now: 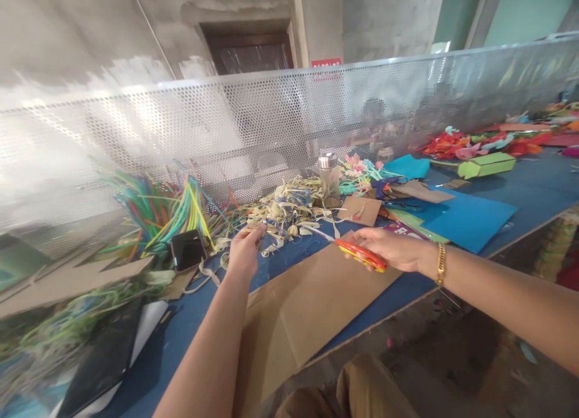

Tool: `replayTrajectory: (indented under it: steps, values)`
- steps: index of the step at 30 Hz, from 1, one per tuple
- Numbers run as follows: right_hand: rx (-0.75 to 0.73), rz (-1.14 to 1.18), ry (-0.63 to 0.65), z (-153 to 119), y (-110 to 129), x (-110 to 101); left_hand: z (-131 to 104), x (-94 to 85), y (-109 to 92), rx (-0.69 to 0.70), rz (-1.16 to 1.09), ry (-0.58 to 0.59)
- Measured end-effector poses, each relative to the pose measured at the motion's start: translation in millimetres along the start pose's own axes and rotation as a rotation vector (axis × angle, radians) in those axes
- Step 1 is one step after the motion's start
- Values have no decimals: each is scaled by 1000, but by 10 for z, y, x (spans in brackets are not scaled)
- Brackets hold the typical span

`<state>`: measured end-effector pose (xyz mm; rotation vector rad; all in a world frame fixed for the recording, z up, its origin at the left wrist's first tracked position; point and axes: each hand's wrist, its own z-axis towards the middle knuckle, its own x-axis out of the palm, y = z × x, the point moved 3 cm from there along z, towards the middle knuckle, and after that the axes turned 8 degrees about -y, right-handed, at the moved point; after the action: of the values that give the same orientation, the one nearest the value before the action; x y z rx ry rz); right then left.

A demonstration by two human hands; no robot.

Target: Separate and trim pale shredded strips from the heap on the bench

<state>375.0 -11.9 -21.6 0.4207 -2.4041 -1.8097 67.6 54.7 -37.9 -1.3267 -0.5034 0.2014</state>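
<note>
My right hand (384,248) is wrapped around the orange and yellow handle of what looks like a utility knife (362,255). Its thin pale blade points left, over the tangled pile. My left hand (246,246) is closed, thumb and fingers together, at the near edge of a heap of pale, curled strips (289,207). Whatever it pinches, if anything, is too small to make out. Between my forearms a large sheet of brown cardboard (312,303) lies on the blue tabletop (181,339), partly under my left arm.
A perforated metal screen (181,122) runs along the table's back. Colourful thin sticks (176,213), a black phone (187,251) and a black folder (104,364) stand or lie left. A lidded bottle (329,174), blue sheets (470,216) and a green box shape (486,164) are right.
</note>
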Motion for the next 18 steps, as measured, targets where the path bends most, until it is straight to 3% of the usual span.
replayTrajectory:
  steps: [3,6,11,18]
  values:
    - [-40,376,200,-87,15,324,-22,9,-22,29,4,8]
    - [0,538,298,-129,10,640,-26,16,-35,63,-33,16]
    - [54,530,251,-77,28,939,-28,29,-64,133,-46,21]
    - [61,532,244,80,12,1037,-78,54,-116,185,54,58]
